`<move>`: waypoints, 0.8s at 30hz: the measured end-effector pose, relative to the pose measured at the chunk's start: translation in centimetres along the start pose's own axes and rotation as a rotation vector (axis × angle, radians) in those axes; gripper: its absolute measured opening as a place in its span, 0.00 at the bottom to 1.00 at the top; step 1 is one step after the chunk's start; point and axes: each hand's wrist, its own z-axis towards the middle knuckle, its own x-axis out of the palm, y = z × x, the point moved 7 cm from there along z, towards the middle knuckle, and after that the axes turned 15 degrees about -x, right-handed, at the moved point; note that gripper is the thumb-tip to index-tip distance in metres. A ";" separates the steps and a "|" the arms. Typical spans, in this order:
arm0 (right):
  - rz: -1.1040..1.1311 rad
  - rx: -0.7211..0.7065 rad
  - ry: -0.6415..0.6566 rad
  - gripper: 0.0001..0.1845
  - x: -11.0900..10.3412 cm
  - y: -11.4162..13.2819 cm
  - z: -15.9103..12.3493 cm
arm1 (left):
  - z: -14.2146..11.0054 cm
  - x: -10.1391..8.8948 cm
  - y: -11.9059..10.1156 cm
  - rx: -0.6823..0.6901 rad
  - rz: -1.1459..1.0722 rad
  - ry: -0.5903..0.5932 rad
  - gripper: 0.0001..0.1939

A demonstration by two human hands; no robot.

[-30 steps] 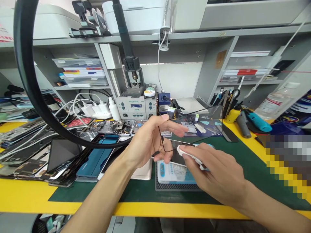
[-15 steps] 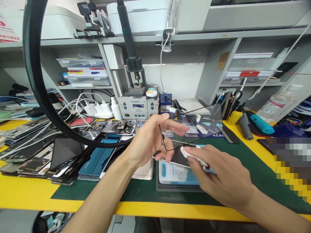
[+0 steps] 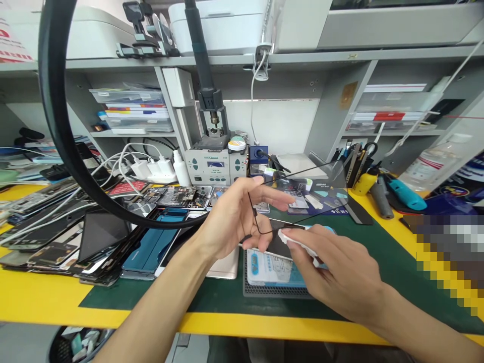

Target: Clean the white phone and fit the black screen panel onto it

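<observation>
What counts here is how the clear panel (image 3: pixel 325 182) lies between the two hands. It is thin and see-through with a dark border, raised above the table (image 3: pixel 264 322) rather than resting on it. Its long axis runs from the left hand (image 3: pixel 235 216) out to the right and somewhat away from the person, so the free end points toward the table's far right part. The panel looks tilted, one long side higher than the other.

The left hand is the nearer one, gripping the panel at its left end: the thumb tip sits at the upper long side, and the other fingers spread behind and below the near left corner. The right hand (image 3: pixel 342 267) comes in from the table's right side, thumb and fingers pinching a folded white cloth (image 3: pixel 302 244). The cloth is just beside the panel's lower long side, closer to the held end than to the free one; whether it touches the panel, I cannot tell.

Below both hands, a phone with a white frame (image 3: pixel 279 248) lies over a blue-and-white packet (image 3: pixel 262 269), itself on a grey perforated pad (image 3: pixel 280 292). That pad sits toward the table's near edge, about midway along it.
</observation>
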 end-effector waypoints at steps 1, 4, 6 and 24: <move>0.009 0.002 -0.003 0.06 -0.1 0.0 0.0 | -0.1 -0.1 0.0 0.001 -0.004 -0.002 0.27; 0.022 0.016 -0.012 0.05 -0.3 0.1 0.1 | -0.2 -0.2 0.0 0.001 -0.010 -0.006 0.27; 0.016 0.025 -0.012 0.06 -0.5 0.1 0.3 | -0.2 -0.2 0.0 -0.001 -0.016 0.006 0.27; 0.002 0.031 0.018 0.06 -0.1 -0.2 0.7 | 0.0 0.1 0.3 -0.013 -0.013 0.034 0.27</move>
